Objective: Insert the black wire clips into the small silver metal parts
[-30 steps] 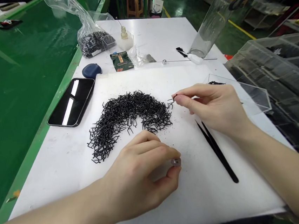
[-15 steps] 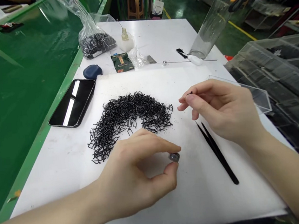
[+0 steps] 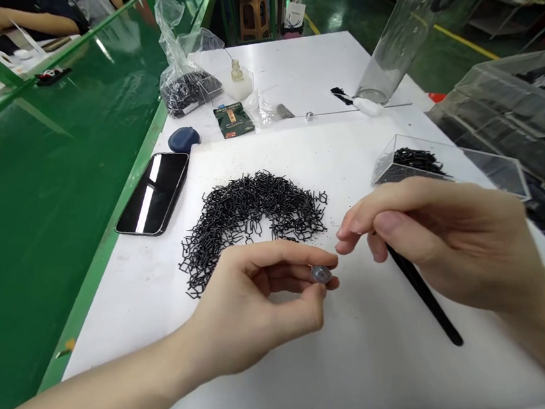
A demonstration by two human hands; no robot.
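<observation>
Between the thumb and fingertips of my left hand (image 3: 262, 302) is a small round grey metal piece (image 3: 321, 274). My right hand (image 3: 444, 239) is to its right, thumb pressed to the fingers; whatever they may hold is hidden. Black tweezers (image 3: 426, 296) lie on the white table (image 3: 366, 375), their tips covered by my right hand. Beyond my left hand, a curved heap of small black bent wire pieces (image 3: 257, 196) spreads over the surface. A clear box (image 3: 382, 167) with black pieces in it stands just past my right hand.
A phone (image 3: 153, 193) and a blue case (image 3: 184, 140) lie at the left. Farther back are a bag of black parts (image 3: 187, 92), a green packet (image 3: 233, 119), a small bottle (image 3: 237, 82) and a tall glass vessel (image 3: 388, 58). Stacked bins (image 3: 525, 122) stand right. A person's arm shows top left.
The view has shifted, and the table appears farther right. My right hand has come nearer, over the tweezers, uncovering the clear box. More fingers of my left hand now show behind the metal piece.
</observation>
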